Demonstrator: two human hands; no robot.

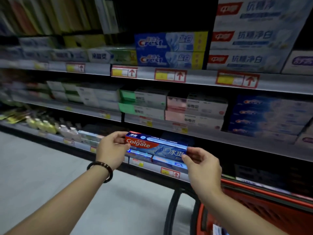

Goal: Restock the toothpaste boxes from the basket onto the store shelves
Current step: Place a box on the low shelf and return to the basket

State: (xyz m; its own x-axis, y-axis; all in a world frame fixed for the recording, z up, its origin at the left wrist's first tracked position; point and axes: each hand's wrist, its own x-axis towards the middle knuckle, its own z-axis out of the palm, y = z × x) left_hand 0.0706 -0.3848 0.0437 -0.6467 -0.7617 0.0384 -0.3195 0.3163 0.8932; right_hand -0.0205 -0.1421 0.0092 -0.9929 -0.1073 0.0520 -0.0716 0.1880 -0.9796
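Blue Colgate box (156, 145) hangs level just before the low shelf (171, 173), pinched at its ends by left hand (111, 147) and right hand (202, 164) (likely to slide it in squarely); basket (264, 206) sits below-right of the shelf.

the colgate box (156, 145) lies lengthways just below the middle of the view, in front of the lowest shelf (149, 167). the left hand (112, 148) grips its 9 o'clock end and the right hand (201, 164) its 4 o'clock end. more boxes (169, 162) lie on that shelf just behind and beneath it. bottles (50, 127) stand on the same shelf at the box's 9 o'clock, beyond the left hand. the basket (264, 200) sits at the box's 5 o'clock, before the shelves, under the right forearm. at 12 o'clock, two shelves up, two crest boxes (171, 50) are stacked, with a taller stack (250, 36) at their 3 o'clock.
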